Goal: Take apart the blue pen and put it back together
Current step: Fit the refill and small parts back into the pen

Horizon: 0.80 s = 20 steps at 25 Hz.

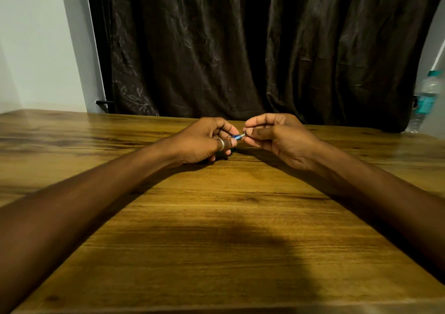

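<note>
Both hands meet over the far middle of the wooden table (pixel 216 217). Left hand (pixel 204 142), a ring (pixel 221 144) on its thumb, curls around the blue pen (pixel 237 137), pinching the barrel between thumb and fingers. Right hand (pixel 277 135) pinches the pen's metal tip end between thumb and forefinger, its other fingers curled in. Only a short blue stretch shows between the hands; whether the parts are joined cannot be told. Behind hangs a dark curtain (pixel 240 48); a water bottle (pixel 426 96) stands at the far right.
</note>
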Motion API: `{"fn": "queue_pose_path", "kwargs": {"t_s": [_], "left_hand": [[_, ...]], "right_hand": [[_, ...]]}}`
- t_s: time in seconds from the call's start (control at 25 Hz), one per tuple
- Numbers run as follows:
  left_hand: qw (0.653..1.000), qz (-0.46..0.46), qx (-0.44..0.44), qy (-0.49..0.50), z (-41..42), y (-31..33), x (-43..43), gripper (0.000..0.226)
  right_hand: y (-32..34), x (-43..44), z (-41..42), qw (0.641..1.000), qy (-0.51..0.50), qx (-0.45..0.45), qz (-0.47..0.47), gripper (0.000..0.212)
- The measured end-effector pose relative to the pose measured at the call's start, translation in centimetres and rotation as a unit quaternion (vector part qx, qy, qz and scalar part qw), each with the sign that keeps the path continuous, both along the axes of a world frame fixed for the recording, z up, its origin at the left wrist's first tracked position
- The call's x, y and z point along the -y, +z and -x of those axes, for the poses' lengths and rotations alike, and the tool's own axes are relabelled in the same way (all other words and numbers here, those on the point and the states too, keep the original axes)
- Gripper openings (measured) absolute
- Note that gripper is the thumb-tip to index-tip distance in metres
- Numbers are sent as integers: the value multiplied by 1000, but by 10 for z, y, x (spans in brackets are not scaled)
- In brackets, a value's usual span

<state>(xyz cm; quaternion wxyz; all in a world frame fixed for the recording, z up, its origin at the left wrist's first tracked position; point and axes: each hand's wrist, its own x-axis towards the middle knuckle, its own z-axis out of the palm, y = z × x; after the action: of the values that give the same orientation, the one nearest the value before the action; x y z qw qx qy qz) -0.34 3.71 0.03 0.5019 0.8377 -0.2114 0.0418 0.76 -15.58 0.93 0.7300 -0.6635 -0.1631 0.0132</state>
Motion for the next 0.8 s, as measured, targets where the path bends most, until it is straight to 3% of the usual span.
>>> {"fn": "queue_pose_path", "kwargs": {"t_s": [0.8], "left_hand": [[1000, 10, -4, -4, -1, -3, 0, 20]], "right_hand": [[-1, -1, 7, 998, -2, 23, 54, 16]]}}
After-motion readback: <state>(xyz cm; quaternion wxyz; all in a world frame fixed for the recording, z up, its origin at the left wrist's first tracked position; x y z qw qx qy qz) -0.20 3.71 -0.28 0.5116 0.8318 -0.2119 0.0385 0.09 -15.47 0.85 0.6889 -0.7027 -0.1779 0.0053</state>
